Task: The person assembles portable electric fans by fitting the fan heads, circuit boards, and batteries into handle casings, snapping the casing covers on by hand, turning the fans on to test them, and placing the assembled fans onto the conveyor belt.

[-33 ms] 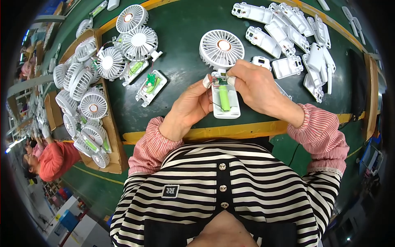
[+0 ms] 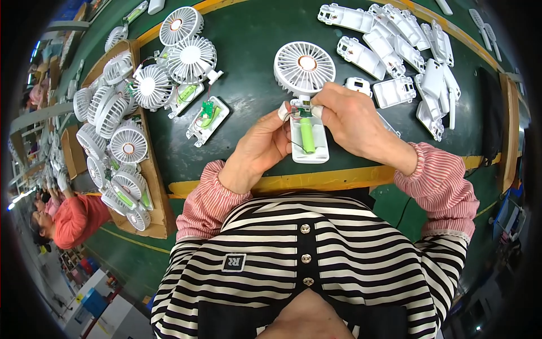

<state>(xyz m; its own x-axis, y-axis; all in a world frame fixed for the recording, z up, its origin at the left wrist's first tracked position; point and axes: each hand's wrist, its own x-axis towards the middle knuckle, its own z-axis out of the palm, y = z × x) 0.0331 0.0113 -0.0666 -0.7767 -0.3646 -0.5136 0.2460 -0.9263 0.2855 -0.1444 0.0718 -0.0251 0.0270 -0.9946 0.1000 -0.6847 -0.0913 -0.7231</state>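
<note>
Between my hands lies an opened white handheld fan, its round slatted head [image 2: 305, 68] pointing away from me. In its open handle [image 2: 320, 151] sit a green cylindrical battery [image 2: 307, 135] and, nearer the neck, a small green circuit board [image 2: 305, 112] with thin wires. My left hand [image 2: 259, 144] grips the handle's left edge, thumb near the board and wires. At the neck's right side my right hand [image 2: 355, 121] is closed, its fingertips pinching beside the board; the exact contact is partly hidden. White covers wrap fingertips on both hands.
Left of the work, more fans [image 2: 191, 59] and an opened handle [image 2: 209, 121] lie on the green table [image 2: 248, 56]. A cardboard box [image 2: 161, 206] full of fans stands at the left edge. White handle shells [image 2: 389, 48] are heaped at the far right. A person in red [image 2: 82, 220] is farther left.
</note>
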